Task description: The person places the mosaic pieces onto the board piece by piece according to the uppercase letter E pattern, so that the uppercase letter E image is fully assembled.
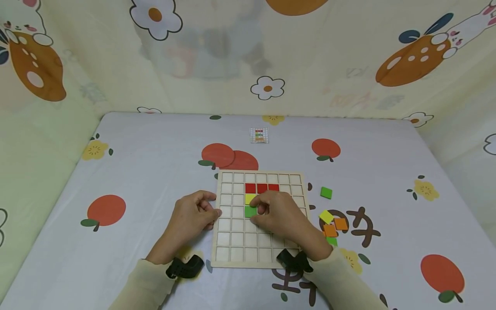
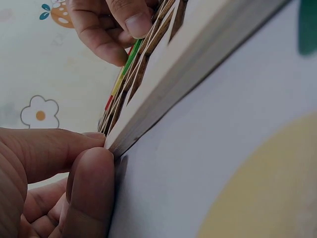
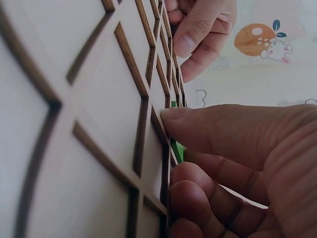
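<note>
A square wooden grid board (image 1: 232,226) lies on the table. Three red tiles (image 1: 261,188) make a row in its upper part, with a yellow tile (image 1: 249,199) below the leftmost and a green tile (image 1: 249,212) below that. My right hand (image 1: 280,214) is over the board, thumb and index finger curled about the green tile; in the right wrist view, green (image 3: 179,151) shows between thumb and fingers. At the board's left edge, my left hand (image 1: 195,212) pinches the frame (image 2: 143,116) between thumb and index finger.
Right of the board lie loose tiles: a green one (image 1: 326,192), a yellow one (image 1: 326,216), two orange ones (image 1: 341,224) and another green one (image 1: 331,241), partly covered. A small card with a coloured grid pattern (image 1: 259,135) lies behind the board. A printed curtain (image 1: 217,94) hangs behind the table.
</note>
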The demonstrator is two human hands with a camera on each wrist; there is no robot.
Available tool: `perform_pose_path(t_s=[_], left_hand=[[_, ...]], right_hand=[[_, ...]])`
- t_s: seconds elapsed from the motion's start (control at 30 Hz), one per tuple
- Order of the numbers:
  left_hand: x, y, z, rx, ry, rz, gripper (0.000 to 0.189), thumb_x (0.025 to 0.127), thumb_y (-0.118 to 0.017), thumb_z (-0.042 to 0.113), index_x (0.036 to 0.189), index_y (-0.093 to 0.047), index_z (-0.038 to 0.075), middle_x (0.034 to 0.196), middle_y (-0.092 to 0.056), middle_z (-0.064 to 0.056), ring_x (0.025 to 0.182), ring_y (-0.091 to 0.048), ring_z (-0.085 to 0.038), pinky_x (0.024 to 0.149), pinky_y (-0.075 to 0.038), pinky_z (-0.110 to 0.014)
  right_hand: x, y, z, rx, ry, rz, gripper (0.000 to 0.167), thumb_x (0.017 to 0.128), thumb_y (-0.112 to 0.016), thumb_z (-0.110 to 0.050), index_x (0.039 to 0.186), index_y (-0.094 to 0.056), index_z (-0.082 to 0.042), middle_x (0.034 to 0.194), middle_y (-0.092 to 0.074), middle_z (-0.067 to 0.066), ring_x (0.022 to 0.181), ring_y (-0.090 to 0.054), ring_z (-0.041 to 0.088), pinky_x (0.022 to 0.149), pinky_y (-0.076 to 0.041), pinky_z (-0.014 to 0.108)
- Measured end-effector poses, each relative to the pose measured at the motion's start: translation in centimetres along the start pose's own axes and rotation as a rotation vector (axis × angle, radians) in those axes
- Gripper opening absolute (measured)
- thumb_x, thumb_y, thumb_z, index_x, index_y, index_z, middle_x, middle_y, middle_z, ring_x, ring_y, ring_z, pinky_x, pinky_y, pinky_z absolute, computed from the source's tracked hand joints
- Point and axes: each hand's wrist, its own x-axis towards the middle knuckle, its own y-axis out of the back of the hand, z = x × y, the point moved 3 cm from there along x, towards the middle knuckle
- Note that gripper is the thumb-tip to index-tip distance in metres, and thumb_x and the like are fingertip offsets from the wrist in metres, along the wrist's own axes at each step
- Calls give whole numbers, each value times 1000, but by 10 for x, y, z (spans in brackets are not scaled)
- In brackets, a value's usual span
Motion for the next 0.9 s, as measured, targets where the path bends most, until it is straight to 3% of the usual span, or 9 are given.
perform_pose_path(t_s=[0.53, 0.73, 0.9], left_hand=[[0, -2, -1, -12, -2, 2, 32, 88, -78, 1, 119, -70, -1, 76, -64, -6, 54, -62, -16, 53, -52, -23], [-1, -1, 1, -7, 4, 7, 32, 88, -78, 2, 119, -70, 0, 76, -65, -6, 54, -61, -16, 52, -52, -23], [-1, -1, 1, 5, -5, 3, 33, 88, -78, 3, 120, -70, -1, 76, -65, -6, 55, -62, -16, 52, -51, -23]], right_hand=[[-4, 7, 3, 2, 5, -4, 23, 83, -87, -11, 105, -79, -9, 80, -61, -4, 79, -57, 17, 67, -51, 28], [-9, 33, 23, -10, 1, 64, 27, 87, -81, -11, 113, -78, -6, 94, -69, 1, 87, -61, 19, 76, -54, 34], [-15, 70, 43, 4, -29, 163, 29, 90, -80, -12, 117, -75, -2, 104, -72, 10, 94, -65, 26, 74, -55, 35]])
